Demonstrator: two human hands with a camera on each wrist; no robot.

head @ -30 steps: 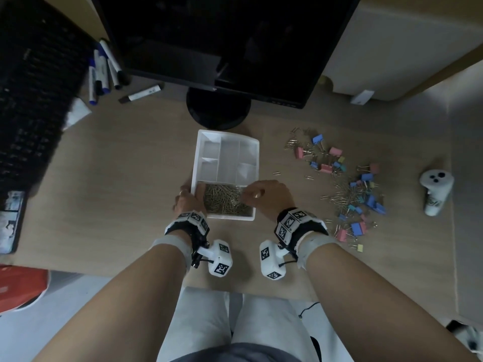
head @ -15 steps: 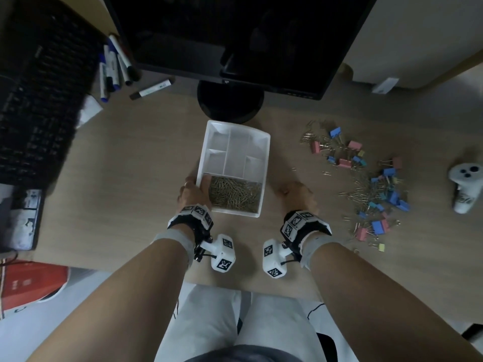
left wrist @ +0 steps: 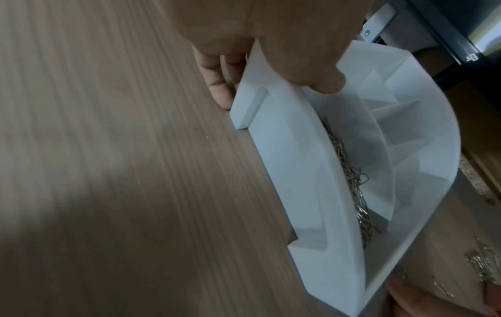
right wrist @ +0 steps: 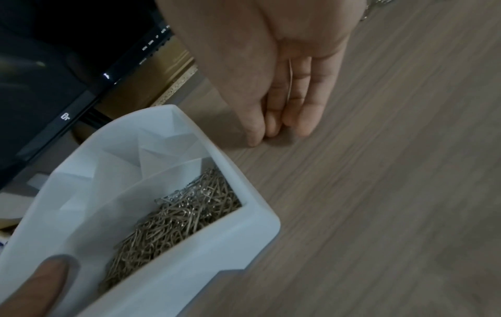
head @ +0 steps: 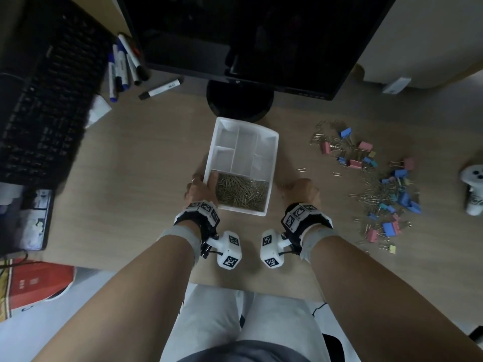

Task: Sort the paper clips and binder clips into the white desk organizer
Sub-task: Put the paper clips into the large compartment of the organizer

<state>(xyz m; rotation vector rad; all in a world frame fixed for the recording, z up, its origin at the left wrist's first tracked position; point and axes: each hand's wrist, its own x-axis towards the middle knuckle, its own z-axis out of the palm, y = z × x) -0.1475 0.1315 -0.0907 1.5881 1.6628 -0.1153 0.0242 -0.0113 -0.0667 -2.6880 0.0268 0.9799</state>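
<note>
The white desk organizer (head: 272, 163) stands mid-desk, its near compartment full of metal paper clips (head: 241, 190); the other compartments show nothing inside. My left hand (head: 201, 188) grips its left wall, thumb inside and fingers outside (left wrist: 271, 85). My right hand (head: 298, 190) is on the desk just right of the organizer (right wrist: 244, 231), thumb and fingertips bunched down on the wood (right wrist: 276, 133). A thin paper clip wire (right wrist: 289, 81) shows between its fingers. Loose paper clips and pink and blue binder clips (head: 386, 189) lie scattered further right.
A monitor stand (head: 239, 105) sits right behind the organizer. A black keyboard (head: 44, 105) and several markers (head: 122, 66) lie at the far left. A white controller (head: 474, 189) stands at the right edge. Two stray clips (head: 300, 169) lie near my right hand.
My right hand has left the paper clip compartment and moved right, down onto the desk beside the organizer. My left hand keeps its hold on the left wall.
</note>
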